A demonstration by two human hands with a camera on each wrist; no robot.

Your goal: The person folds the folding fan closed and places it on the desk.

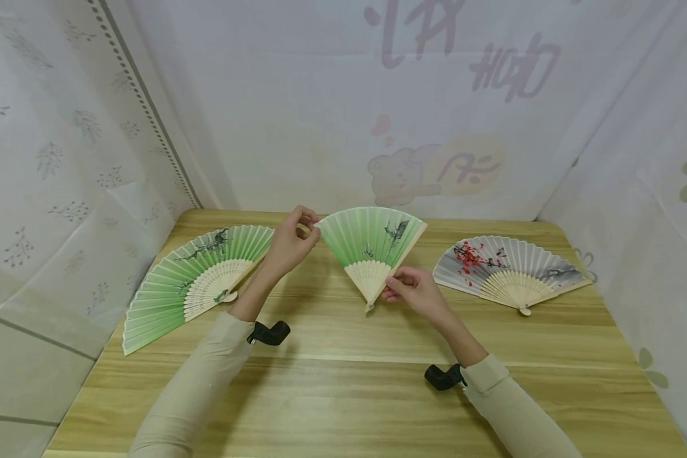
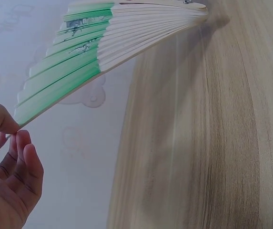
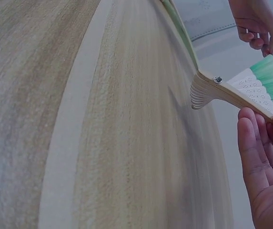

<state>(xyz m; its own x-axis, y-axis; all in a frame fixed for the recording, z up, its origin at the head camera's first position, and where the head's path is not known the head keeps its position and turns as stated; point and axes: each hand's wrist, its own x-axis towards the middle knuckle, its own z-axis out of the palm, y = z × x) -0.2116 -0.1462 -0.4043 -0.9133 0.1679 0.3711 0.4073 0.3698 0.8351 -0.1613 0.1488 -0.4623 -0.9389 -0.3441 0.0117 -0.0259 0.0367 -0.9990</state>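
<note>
"Green folding fan (image 1: 366, 232), the one between the hands: where is it?"

"Twelve o'clock on the surface (image 1: 355, 394), tilted upward, its rivet (image 3: 217, 79) at the low end. I can't tell whether that end touches down."

"And the hands?"

"Both grasp it. The left hand (image 1: 291, 242) pinches its upper corner, at the fan's own ten o'clock; the right hand (image 1: 416, 291) grips the guard stick (image 1: 410, 247) at four, thumb against fingers."

"Which step would you call it?"

"Spreading it, most likely. It is only part-way fanned, while the second green fan (image 1: 157, 305), at nine o'clock from it, and the grey fan with red blossoms (image 1: 495, 251), at three, lie wider. I can't rule out folding, though."

"Next move, then?"

"If it's opening, I'd keep the right grip firm and draw the left corner round from ten toward nine, letting the pleats part evenly. Tug too hard and the thin leaf could tear, so both hands should stay gentle."
</note>
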